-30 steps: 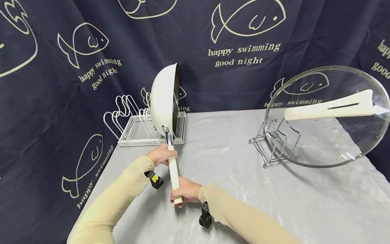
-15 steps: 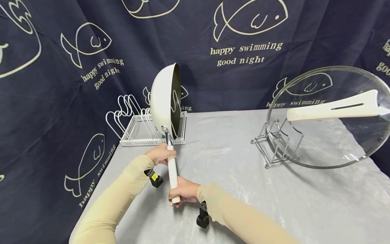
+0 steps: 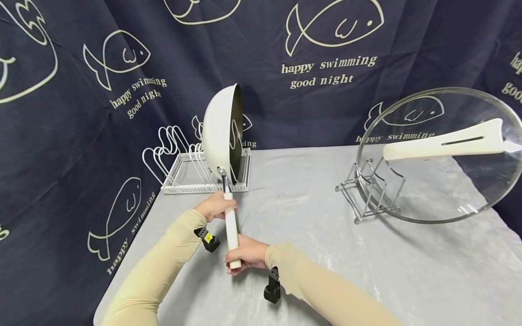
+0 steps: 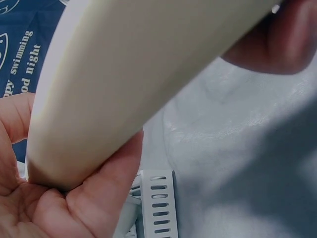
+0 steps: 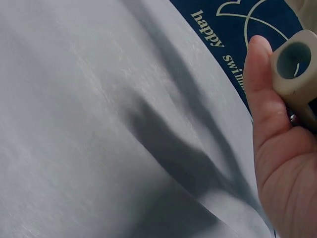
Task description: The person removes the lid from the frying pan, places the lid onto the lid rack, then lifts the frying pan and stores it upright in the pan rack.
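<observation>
A white wok (image 3: 216,131) with a dark inside stands on edge in the right part of a white wire rack (image 3: 191,190), its opening facing right. Its cream handle (image 3: 231,231) points back toward me. My left hand (image 3: 215,206) grips the handle near the metal neck, and in the left wrist view that hand's fingers (image 4: 109,183) wrap the pale handle (image 4: 124,74). Farther down, my right hand (image 3: 249,251) holds the handle's end. The right wrist view shows the thumb (image 5: 265,99) along the handle's hollow tip (image 5: 309,42).
On the right, a large glass lid (image 3: 432,181) with a cream handle (image 3: 444,145) leans upright in a small metal stand (image 3: 367,201). Empty white wire dividers (image 3: 163,154) rise left of the wok. A dark fish-print curtain (image 3: 253,45) hangs behind the grey-covered table (image 3: 302,217).
The wok has turned slightly, so more of its dark inside shows. The handle's end has shifted a little left with my right hand. Both hands keep their grip.
</observation>
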Tool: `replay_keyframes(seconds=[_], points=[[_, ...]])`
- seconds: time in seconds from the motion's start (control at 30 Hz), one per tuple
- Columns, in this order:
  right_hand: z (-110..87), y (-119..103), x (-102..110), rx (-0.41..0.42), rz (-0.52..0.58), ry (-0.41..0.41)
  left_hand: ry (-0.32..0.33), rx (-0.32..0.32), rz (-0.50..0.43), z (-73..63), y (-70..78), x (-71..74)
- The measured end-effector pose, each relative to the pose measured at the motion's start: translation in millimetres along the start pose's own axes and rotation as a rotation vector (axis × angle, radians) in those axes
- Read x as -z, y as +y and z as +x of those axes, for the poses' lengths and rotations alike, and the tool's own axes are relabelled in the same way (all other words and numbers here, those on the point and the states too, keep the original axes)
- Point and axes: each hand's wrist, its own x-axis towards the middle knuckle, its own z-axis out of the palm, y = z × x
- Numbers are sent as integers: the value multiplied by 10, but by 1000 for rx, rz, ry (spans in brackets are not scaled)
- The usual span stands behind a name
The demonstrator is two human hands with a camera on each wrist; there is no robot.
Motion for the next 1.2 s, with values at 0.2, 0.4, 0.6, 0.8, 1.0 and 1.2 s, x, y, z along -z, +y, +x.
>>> replay_keyframes(seconds=[0.2, 0.4, 0.6, 0.8, 1.0, 1.2], points=[[1, -16, -1, -3, -24, 33, 16, -1, 13, -2, 12, 5], [-7, -59, 18, 2, -93, 54, 35, -4, 9, 26, 27, -11], [-2, -65, 57, 3, -138, 85, 30, -7, 10, 75, 25, -30], [17, -48, 87, -11, -206, 145, 33, -1, 48, 123, -1, -34], [-11, -91, 94, 22, -335, 189, 114, -68, 296, 80, 38, 16], [-359, -208, 343, 142, -875, 178, 331, -245, 777, -398, 363, -107]])
